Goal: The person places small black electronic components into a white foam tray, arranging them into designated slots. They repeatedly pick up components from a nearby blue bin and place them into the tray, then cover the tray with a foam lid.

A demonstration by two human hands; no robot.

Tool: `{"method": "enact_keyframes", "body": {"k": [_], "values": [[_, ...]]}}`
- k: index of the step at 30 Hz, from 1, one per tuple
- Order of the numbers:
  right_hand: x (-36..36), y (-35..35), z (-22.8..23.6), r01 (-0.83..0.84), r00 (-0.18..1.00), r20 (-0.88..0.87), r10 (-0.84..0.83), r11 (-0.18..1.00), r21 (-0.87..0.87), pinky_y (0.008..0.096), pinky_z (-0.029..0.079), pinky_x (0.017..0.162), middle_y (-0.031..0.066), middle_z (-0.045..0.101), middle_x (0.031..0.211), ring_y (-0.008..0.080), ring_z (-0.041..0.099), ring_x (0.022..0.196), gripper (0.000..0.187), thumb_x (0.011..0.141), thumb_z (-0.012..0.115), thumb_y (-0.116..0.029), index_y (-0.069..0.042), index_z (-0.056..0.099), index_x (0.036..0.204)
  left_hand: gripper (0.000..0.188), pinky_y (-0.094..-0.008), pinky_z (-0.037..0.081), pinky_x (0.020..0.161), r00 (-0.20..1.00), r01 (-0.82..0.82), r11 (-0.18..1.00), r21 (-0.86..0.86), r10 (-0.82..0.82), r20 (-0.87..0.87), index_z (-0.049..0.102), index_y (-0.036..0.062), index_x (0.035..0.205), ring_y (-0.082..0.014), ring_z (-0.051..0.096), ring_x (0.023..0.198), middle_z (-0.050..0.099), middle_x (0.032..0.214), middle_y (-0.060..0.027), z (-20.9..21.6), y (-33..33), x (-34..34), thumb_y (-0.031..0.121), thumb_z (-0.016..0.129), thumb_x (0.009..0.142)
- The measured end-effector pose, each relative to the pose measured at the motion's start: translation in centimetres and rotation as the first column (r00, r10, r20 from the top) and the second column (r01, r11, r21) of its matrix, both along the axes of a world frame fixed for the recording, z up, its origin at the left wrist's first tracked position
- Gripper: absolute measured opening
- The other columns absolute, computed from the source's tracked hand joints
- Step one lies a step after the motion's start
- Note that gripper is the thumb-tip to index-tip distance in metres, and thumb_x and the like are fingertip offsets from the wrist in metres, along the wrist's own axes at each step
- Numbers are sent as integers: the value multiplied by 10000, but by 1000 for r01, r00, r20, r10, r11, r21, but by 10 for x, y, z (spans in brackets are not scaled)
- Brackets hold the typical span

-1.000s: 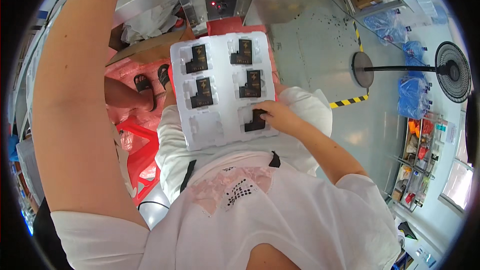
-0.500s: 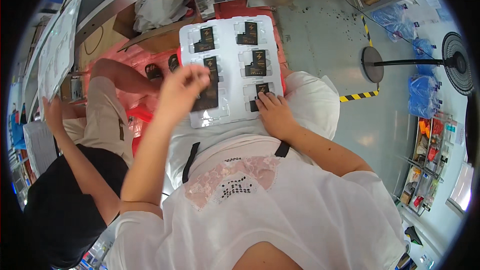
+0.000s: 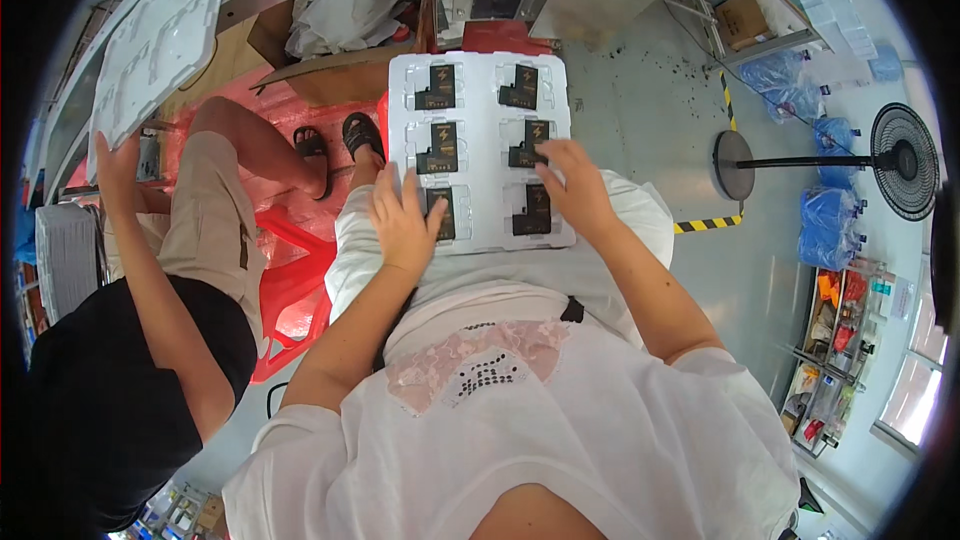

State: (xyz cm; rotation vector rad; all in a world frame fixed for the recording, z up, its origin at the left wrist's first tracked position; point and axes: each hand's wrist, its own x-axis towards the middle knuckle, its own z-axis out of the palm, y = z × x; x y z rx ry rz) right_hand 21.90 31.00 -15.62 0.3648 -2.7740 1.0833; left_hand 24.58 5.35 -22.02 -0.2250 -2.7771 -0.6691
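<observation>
A white plastic tray (image 3: 484, 180) lies across my lap, with flat black batteries in two columns of recesses. My left hand (image 3: 402, 227) rests at the tray's lower left edge, fingers spread, its fingertips over the nearest left battery (image 3: 446, 218) and partly covering it. My right hand (image 3: 580, 188) reaches over the right edge, thumb and fingers apart, the fingertips at the side of the middle right battery (image 3: 526, 148). Below it the nearest right battery (image 3: 532, 212) sits in its recess. The middle left battery (image 3: 440, 150) and the two far ones lie uncovered.
At left a co-worker holds up a white tray (image 3: 160, 40); a tray stack (image 3: 68, 260) stands beside them. A red plastic stool (image 3: 290, 285) is near my left leg. Beyond my tray are a cardboard box (image 3: 330, 80) and metal equipment. A standing fan (image 3: 903, 160) is at right.
My left hand has come down from above the left column to the tray's near left corner. My right hand has shifted from the nearest right battery up to the middle one.
</observation>
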Motion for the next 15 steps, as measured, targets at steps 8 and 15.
{"method": "enact_keyframes", "body": {"k": [8, 15], "values": [[-151, -15, -24, 331, 778, 347, -523, 811, 482, 463, 469, 813, 177, 621, 1069, 367, 585, 1006, 390, 797, 586, -347, -56, 650, 1049, 602, -571, 199, 1043, 991, 91, 993, 72, -97, 93, 426, 48, 1284, -406, 269, 1296, 294, 1394, -227, 0, -2, -3, 368, 626, 816], [-166, -29, -19, 372, 650, 425, -629, 752, 544, 469, 419, 860, 144, 636, 1092, 301, 610, 1005, 418, 692, 634, -355, -79, 679, 1003, 511, -503, 243, 1027, 986, 101, 991, 90, -112, 124, 473, 51, 1250, -416, 311, 1259, 318, 1372, -240, 12, -12, 5, 242, 637, 805]]}}
